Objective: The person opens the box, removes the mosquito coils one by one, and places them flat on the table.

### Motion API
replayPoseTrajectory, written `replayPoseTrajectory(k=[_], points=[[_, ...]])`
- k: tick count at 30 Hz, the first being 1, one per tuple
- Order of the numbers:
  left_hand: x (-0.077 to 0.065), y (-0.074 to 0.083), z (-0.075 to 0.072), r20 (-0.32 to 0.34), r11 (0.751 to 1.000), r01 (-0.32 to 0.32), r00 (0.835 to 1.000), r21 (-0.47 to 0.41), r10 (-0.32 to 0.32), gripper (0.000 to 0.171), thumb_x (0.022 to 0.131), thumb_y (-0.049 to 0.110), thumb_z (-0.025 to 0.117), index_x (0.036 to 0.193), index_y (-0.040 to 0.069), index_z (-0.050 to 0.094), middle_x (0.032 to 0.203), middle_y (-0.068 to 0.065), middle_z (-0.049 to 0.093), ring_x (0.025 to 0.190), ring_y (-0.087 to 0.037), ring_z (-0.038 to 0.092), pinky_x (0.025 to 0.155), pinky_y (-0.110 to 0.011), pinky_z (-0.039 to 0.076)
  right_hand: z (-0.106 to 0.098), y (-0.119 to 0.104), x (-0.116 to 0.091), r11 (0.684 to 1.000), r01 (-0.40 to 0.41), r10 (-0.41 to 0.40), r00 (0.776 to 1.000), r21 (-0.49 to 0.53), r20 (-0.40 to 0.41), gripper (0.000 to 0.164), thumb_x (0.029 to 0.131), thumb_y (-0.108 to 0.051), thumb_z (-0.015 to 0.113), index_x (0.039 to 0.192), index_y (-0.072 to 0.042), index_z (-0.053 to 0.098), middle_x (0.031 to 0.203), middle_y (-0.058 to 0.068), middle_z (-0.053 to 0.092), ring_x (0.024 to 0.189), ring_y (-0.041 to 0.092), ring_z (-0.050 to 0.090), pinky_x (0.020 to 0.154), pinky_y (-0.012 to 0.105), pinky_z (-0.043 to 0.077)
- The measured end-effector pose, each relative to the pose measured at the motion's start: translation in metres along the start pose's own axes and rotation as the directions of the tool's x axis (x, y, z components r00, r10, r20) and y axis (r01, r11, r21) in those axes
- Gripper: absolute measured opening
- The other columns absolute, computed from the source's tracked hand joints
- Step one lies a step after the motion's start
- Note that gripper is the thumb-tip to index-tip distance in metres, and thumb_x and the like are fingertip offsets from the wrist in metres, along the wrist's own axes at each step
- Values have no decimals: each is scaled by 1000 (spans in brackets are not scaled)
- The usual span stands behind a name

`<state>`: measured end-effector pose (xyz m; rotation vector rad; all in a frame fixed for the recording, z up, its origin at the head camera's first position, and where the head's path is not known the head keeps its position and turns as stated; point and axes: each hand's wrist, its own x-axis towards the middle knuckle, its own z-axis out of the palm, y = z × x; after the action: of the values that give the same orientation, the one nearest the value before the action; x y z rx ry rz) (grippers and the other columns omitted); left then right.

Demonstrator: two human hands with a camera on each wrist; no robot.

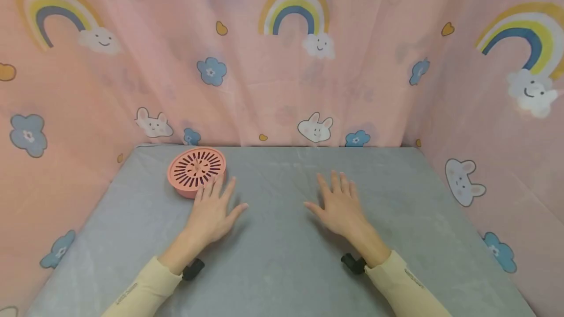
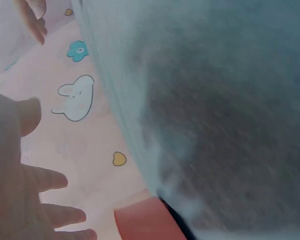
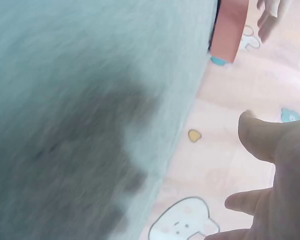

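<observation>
While left hand point(image 1: 212, 215) and right hand point(image 1: 342, 212) are holding nothing, the pink container point(image 1: 192, 168) is lying forward-left of both, nearer the left

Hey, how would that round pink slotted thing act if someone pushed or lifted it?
The round pink slotted thing would probably feel stiff: it keeps a crisp round outline. Lying flat, low and broad, it would likely slide along the gray surface rather than tip.
</observation>
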<state>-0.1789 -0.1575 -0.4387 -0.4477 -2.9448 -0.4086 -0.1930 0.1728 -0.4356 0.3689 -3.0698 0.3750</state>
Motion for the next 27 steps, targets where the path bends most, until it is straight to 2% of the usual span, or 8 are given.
replayPoseTrajectory(k=[9,13,17,22,24,27], points=[[-6,-15,-10,-77,999,8,997,-37,-11,69,103,48,53,154,3,40,158,-28,33,147,-45,27,119,-63,20,-3,-25,17,998,48,-48,999,27,-15,83,100,-58,54,161,-7,27,162,31,20,150,50,14,120,65,13],[-7,-25,-12,-140,998,-2,990,-62,-7,62,103,42,56,148,1,47,154,-30,37,144,-47,32,116,-64,25,-2,-37,25,997,69,-69,997,31,-18,81,101,-57,52,160,-6,29,161,31,24,150,49,18,120,64,16],[-9,-38,-15,-219,998,-19,976,-63,5,56,102,36,59,142,-3,53,150,-30,43,138,-48,40,111,-66,31,-1,-54,36,993,97,-96,995,65,-20,78,102,-55,53,159,-6,32,159,30,29,148,48,24,119,63,21],[-7,-53,-19,-330,997,-40,944,-60,18,50,100,27,63,137,-7,57,142,-31,51,130,-50,49,103,-67,39,1,-76,48,987,107,-108,994,122,1,75,102,-53,52,159,-8,33,160,28,30,148,45,26,119,60,24],[-6,-59,-21,-352,997,-36,936,-68,10,49,99,24,63,137,-7,57,139,-31,53,128,-50,50,103,-67,41,3,-84,53,986,111,-112,994,128,2,74,102,-53,52,158,-8,34,159,27,31,148,43,27,119,58,25],[-5,-69,-25,-346,996,-3,938,-86,-27,48,100,22,62,137,-8,56,138,-31,53,128,-50,49,105,-66,40,5,-95,60,982,126,-126,992,141,-9,72,103,-53,52,156,-7,36,158,25,34,147,41,31,119,56,27]])
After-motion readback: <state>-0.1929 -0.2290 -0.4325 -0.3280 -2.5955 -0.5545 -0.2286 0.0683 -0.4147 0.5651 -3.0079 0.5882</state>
